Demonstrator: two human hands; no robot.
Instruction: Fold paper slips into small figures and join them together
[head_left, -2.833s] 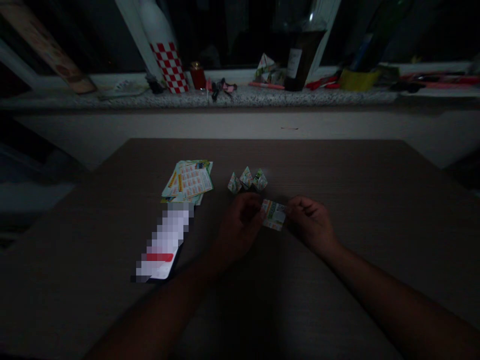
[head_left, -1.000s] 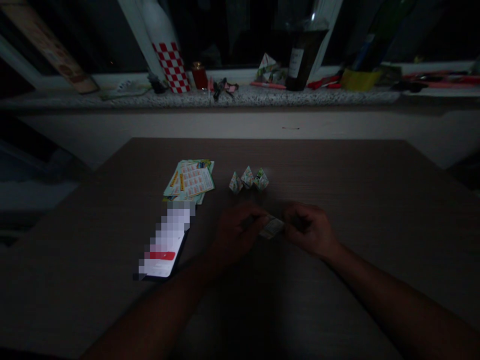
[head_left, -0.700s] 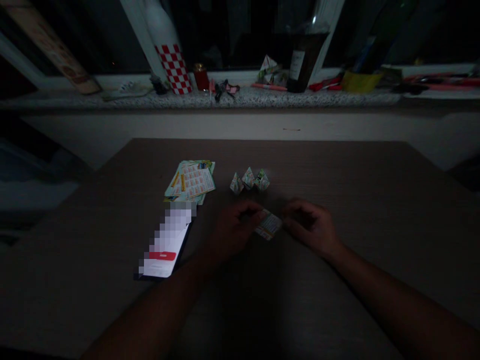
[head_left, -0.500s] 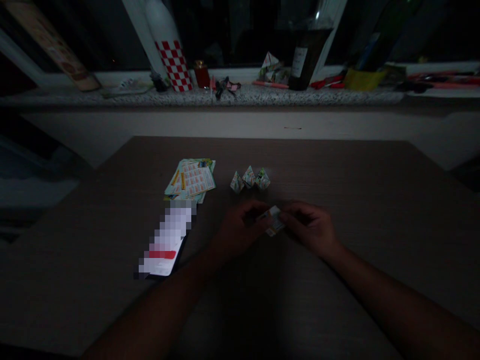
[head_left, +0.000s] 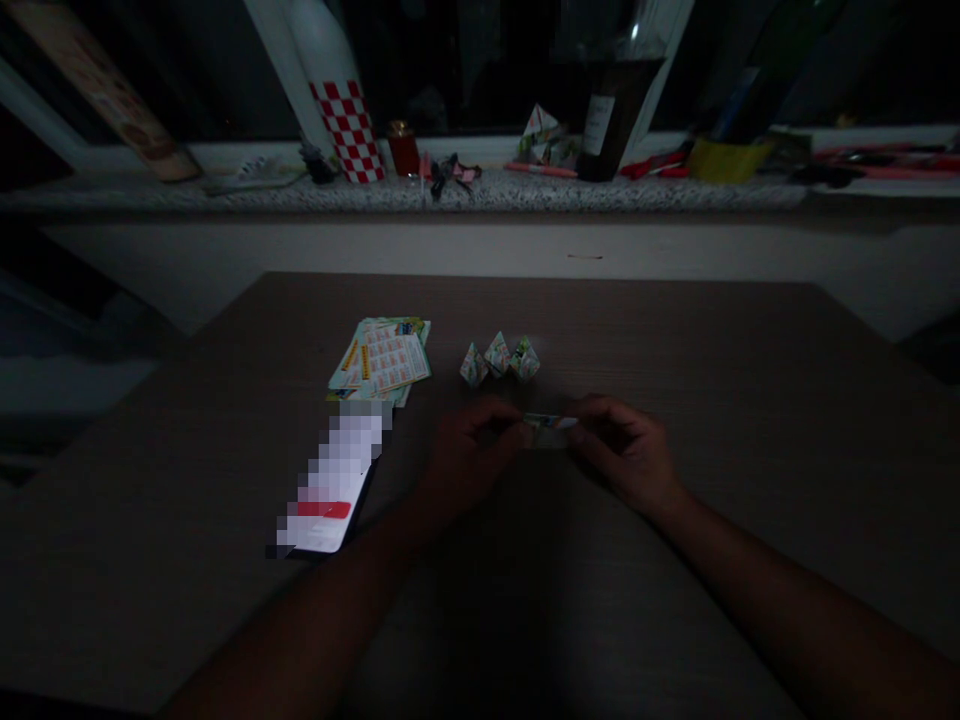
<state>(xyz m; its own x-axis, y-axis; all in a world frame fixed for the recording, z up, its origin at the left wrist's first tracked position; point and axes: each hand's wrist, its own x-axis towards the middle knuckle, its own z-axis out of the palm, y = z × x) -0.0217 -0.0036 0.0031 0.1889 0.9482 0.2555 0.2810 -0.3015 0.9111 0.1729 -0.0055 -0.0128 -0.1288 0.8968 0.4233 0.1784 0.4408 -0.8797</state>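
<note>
Between my hands is a small folded piece of printed paper (head_left: 551, 422), seen nearly edge-on. My left hand (head_left: 480, 440) pinches its left end, and my right hand (head_left: 622, 445) pinches its right end. Just beyond them on the table stand three small folded-paper shapes (head_left: 499, 355) with pointed tops, made of similar printed paper. A stack of printed leaflets (head_left: 382, 360) lies further left. Dim light hides the finer folds of the paper I hold.
A phone (head_left: 334, 485) with a lit screen lies on the wooden table (head_left: 712, 350) left of my left forearm. Behind, the stone windowsill (head_left: 487, 195) carries a red-and-white checkered bottle (head_left: 349, 125), a dark labelled bottle (head_left: 607, 120), a small red jar (head_left: 403, 150) and pens.
The paper in my hands has tipped from showing its flat face to nearly edge-on. Both hands stay almost in place, still pinching it.
</note>
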